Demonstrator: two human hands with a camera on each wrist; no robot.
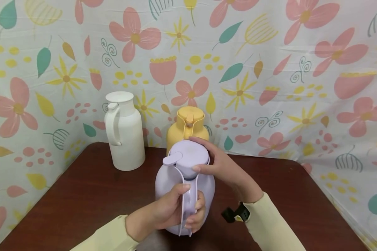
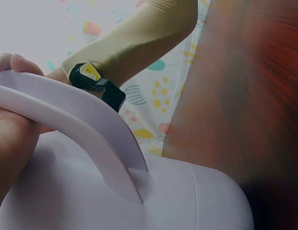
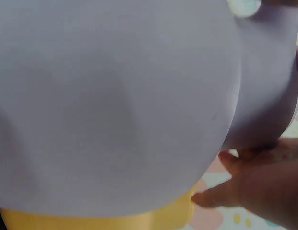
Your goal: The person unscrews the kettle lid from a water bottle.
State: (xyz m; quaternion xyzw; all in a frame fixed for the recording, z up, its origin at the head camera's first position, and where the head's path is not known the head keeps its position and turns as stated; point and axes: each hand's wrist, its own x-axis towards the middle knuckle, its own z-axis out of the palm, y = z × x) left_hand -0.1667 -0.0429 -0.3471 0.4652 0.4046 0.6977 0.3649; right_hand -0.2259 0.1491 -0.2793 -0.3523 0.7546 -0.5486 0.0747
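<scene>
A lavender thermos jug (image 1: 204, 195) stands on the table, its handle towards me. My left hand (image 1: 168, 207) grips this handle (image 2: 86, 120), thumb on one side and fingers curled round the other. Over the jug's top, my right hand (image 1: 223, 165) holds the round lavender lid (image 1: 191, 155) between thumb and fingers. The lid's lever (image 1: 172, 159) points to the left, out of line with the handle. In the right wrist view the jug's body (image 3: 115, 105) fills most of the picture, and the right hand (image 3: 264, 182) shows at the right edge.
Directly behind the lavender jug is a yellow thermos jug (image 1: 190, 127), partly hidden. A white thermos jug (image 1: 127, 139) stands at the back left of the dark wooden table (image 1: 270, 195). Flower-printed cloth (image 1: 254, 87) hangs behind. A black wrist camera (image 1: 235, 212) is strapped to the right wrist.
</scene>
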